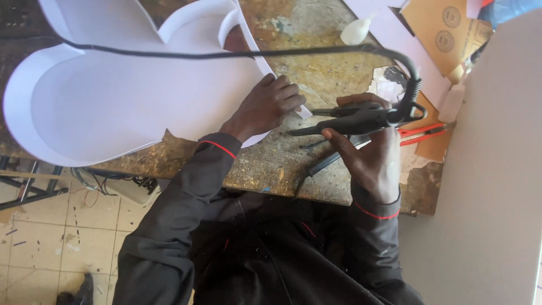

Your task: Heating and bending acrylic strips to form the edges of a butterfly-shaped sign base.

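White form: large flat white sheet shape (124, 96) with thin upright strip walls round its edge, lying on the workbench (316, 73) and overhanging the near-left edge; fills the picture from 9 to 12 o'clock
Left hand: left hand (266, 106) rests palm-down on the form's right end, fingers curled together and pressing on the thin white edge strip (265, 62) that runs up toward 12 o'clock
Right hand: right hand (370, 152) at 3 o'clock of the left, fingers clamped round a black corded hand tool (361, 120), its narrow tip pointing at the strip just beside the left fingers
Cord: black cable (226, 54) loops from the tool's rear, up and across the form to 10 o'clock
Handling, form: looks light and stiff-ish but easily dented; the thin walls would likely bend or pop off if gripped, so the flat base or a corner seems the safer hold; the overhang could tip it if pressure lifts
Handling, tool: rigid, firm grip at mid-body; whether the tip is hot cannot be told
Nearby: red-handled cutter (420, 133) at 3 o'clock just past the tool; small white squeeze bottle (357, 32) at 1 o'clock; brown card pieces (446, 28) at 2 o'clock; dark metal tool (322, 165) lying under the right hand
In the way: the cable drapes over the form and may drag on its walls; big pale board (491, 169) crowds the right side
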